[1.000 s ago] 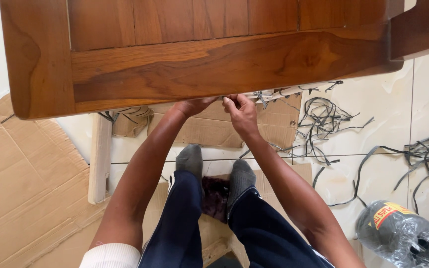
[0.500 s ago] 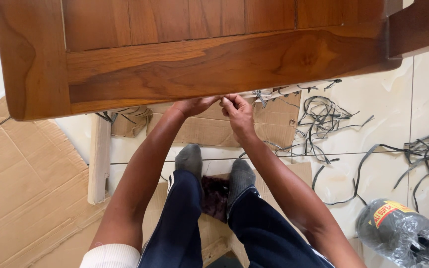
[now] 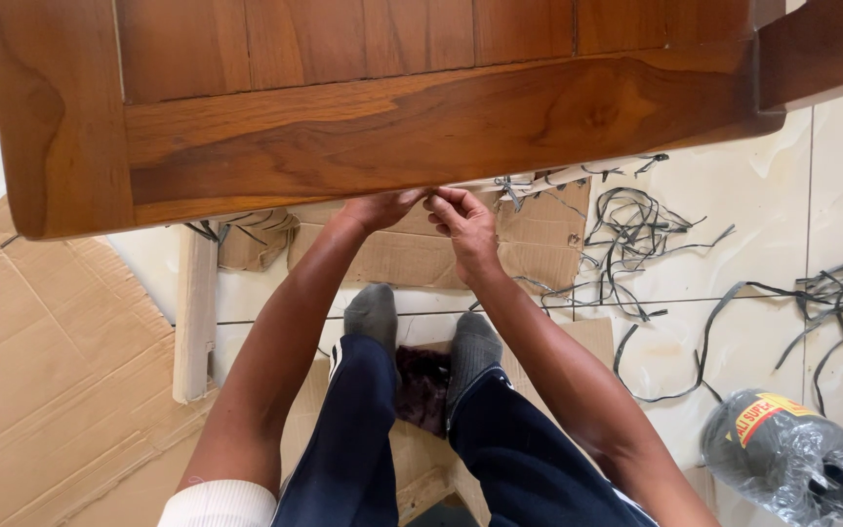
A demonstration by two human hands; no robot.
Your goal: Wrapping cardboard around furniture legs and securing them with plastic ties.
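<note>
A: Hands?
B: Left hand (image 3: 375,209) & right hand (image 3: 463,222) side by side under front edge of brown wooden panelled furniture frame (image 3: 421,127); right fingers pinched shut, contents unclear; left grip can't tell.
A: Surroundings?
B: Grey strap offcuts (image 3: 636,234) on the tiled floor (image 3: 831,195), near right.

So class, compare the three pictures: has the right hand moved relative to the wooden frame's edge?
Yes, slightly. The right hand has shifted a little left along the lower edge of the wooden frame, closing toward the left hand.
</note>
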